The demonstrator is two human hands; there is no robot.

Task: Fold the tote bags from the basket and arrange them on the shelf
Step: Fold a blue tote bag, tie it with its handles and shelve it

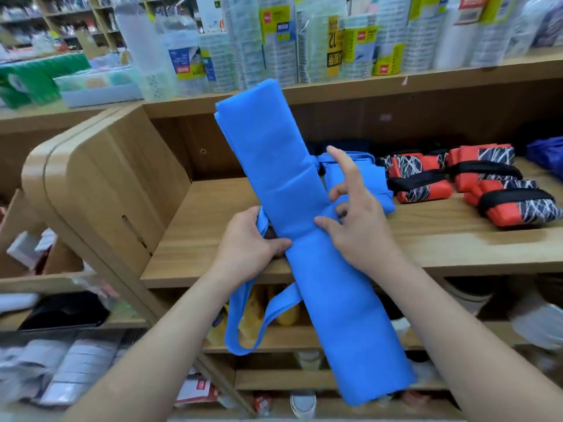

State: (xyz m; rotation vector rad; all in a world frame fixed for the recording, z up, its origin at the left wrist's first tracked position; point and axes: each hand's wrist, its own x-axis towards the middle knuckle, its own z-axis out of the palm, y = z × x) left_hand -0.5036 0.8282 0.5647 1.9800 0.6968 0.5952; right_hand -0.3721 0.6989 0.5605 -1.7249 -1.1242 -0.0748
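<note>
A bright blue tote bag [274,166], folded lengthwise into a long narrow strip, is held slanted in the air in front of the wooden shelf [213,226]. My left hand [248,242] pinches the strip's left edge at its middle, and the bag's handles [240,324] hang in loops below it. My right hand [356,220] holds the right edge with thumb and bent fingers, the index finger raised. Another folded blue bag [365,178] lies on the shelf behind my right hand. The basket is out of sight.
Several folded red and black patterned bags [426,178] with black straps lie on the shelf at right. A rounded wooden end panel [100,184] bounds the shelf on the left. Packaged goods [304,41] fill the upper shelf; lower shelves hold assorted items.
</note>
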